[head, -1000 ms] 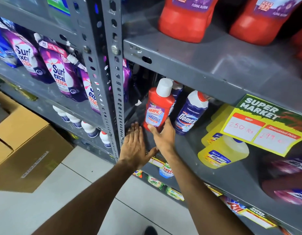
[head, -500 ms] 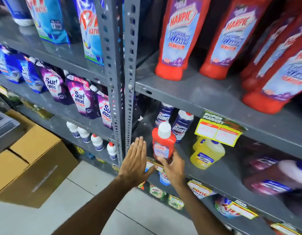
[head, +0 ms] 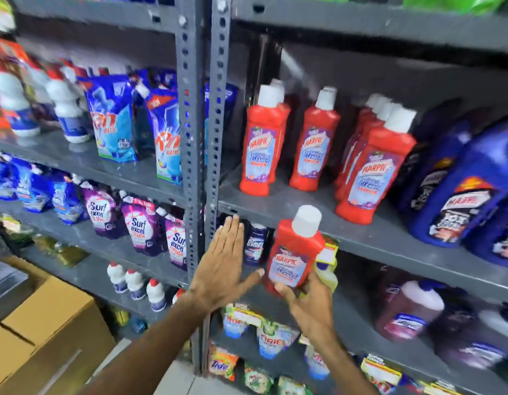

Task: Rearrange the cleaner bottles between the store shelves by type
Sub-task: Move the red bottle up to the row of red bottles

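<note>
Red Harpic bottle [head: 294, 256] held upright below upper shelf edge [head: 361, 233], gripped at base by right hand [head: 307, 303]. Left hand [head: 221, 269] flat, empty, beside it. Advisable: lift clear, seat beside red Harpic row [head: 318, 149], label outward

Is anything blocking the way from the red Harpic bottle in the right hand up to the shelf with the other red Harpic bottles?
Nothing visible does. The right hand holds the red Harpic bottle in front of the shelf edge. Bare shelf lies between the standing red Harpic bottles. The left hand is off to the side.
</note>
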`<state>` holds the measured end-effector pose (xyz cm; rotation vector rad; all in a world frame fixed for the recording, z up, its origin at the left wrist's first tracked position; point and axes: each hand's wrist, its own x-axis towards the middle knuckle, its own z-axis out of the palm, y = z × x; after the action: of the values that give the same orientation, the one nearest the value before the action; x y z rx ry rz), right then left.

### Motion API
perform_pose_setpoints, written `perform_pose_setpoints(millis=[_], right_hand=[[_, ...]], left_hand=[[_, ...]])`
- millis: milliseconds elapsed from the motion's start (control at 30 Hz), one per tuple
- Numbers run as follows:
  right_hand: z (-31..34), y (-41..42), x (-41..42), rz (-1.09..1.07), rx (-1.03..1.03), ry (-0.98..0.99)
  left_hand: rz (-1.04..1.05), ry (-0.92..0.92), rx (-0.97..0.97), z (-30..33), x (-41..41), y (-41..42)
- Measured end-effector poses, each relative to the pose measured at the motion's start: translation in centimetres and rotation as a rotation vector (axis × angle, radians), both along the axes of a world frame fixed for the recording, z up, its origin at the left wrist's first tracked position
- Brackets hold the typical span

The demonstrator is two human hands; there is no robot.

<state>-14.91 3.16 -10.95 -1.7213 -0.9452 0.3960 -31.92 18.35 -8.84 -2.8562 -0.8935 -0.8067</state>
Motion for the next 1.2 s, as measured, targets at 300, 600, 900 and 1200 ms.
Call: perform_pose_setpoints(millis=[300,600,900,1200], right_hand=[[11.4,2.2,2.9,-0.01,0.172,-0.136],[16.1,8.1,7.1,-0.039,0.14,-0.273],[15.1,11.8,9.8,-0.043,0.052,-0.251],[14.5,12.6,10.4,0.051,0.094,-0.079]], left_hand=[[0.048,-0.057,0.018,7.1,2.7,3.2],[0.176,0.099,-0.094,6.0,5.0,5.5],[0.252,0.171,-0.026,5.3,5.3,5.8],[0.281,0.165,-0.028,5.3,5.6,5.5]])
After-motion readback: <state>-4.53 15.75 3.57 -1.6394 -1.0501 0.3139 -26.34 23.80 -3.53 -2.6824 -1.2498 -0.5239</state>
